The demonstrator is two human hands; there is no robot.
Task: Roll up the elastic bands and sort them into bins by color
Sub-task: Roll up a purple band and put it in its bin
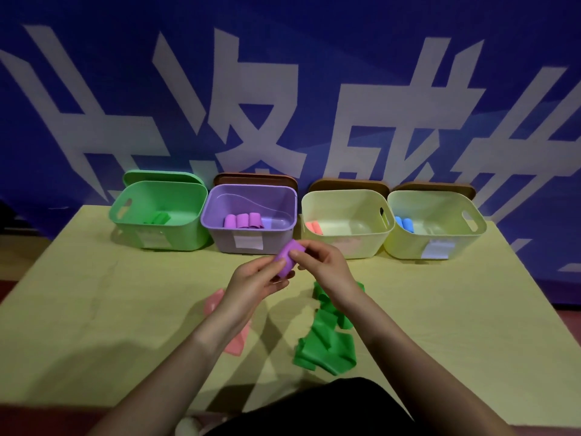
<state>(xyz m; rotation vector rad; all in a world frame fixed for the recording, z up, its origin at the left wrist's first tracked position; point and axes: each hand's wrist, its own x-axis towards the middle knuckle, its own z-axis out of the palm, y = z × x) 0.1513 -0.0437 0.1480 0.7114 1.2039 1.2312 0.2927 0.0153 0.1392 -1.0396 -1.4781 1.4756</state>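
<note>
Holding a rolled purple band (287,258) between them, the left hand (256,283) and the right hand (320,262) met above the table (440,309) in the single head view. The left hand's fingers curled round the roll's lower end and the right hand's fingertips pinched its upper end, so both were grasping it. The roll looked fully wound, with its long axis tilted, running from the left palm up and away toward the bins.

The coming move likely turned on this: the purple bin (251,237) stood just beyond the hands and slightly to the left of them, its near wall almost directly behind the roll. It already held several purple rolls. Either hand was close enough, though the left sat a shade nearer that bin's middle. Only the bin's near rim stood in the way, so the roll would need a small lift to clear it.

Further left of the left hand stood a green bin (157,234). Beyond the right hand stood a pale bin with pink rolls (345,240), and further right a pale bin with blue rolls (440,243).

Nearer the body, a loose green band (327,344) lay crumpled under the right forearm. A pink band (234,344) lay under the left wrist, mostly hidden, so whether it was one band or two was unclear.
</note>
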